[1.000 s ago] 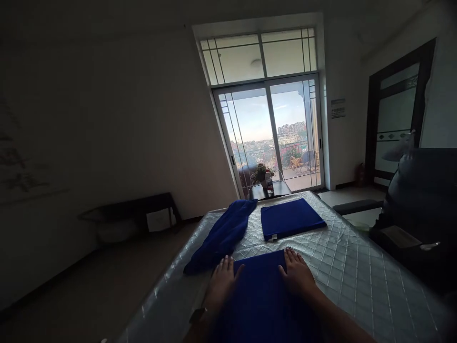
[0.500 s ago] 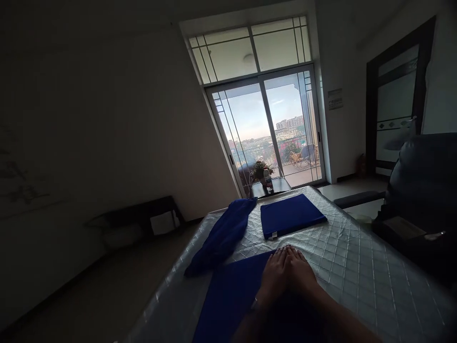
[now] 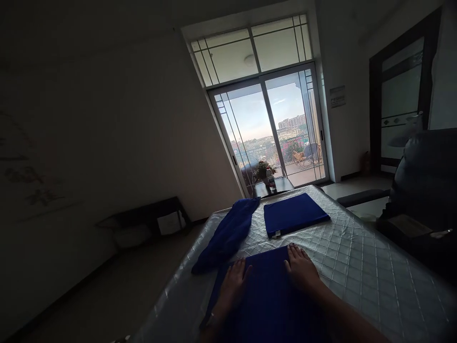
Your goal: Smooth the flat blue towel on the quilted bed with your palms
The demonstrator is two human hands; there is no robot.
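A blue cloth (image 3: 269, 286) lies flat on the near part of the table, its lower end in deep shadow. My left hand (image 3: 233, 283) rests on its left side, fingers stretched out and pointing away from me. On its far right corner lies my right hand (image 3: 302, 266), open, with the palm down. Beyond the hands is a neatly folded blue cloth (image 3: 296, 213) with a small white label at its near edge. To the left of that, a loose, crumpled blue cloth (image 3: 228, 236) stretches along the table.
A silvery quilted cover (image 3: 360, 257) is spread over the table. Past its far end stands a small dark table (image 3: 283, 185) with a bottle (image 3: 270, 178) and a potted plant (image 3: 262, 170). A dark armchair (image 3: 424, 186) is at the right, a low bench (image 3: 143, 219) by the left wall.
My hands, together at the far right corner of the near cloth before, are now apart. The left has slid left across the cloth; the right stays near that corner.
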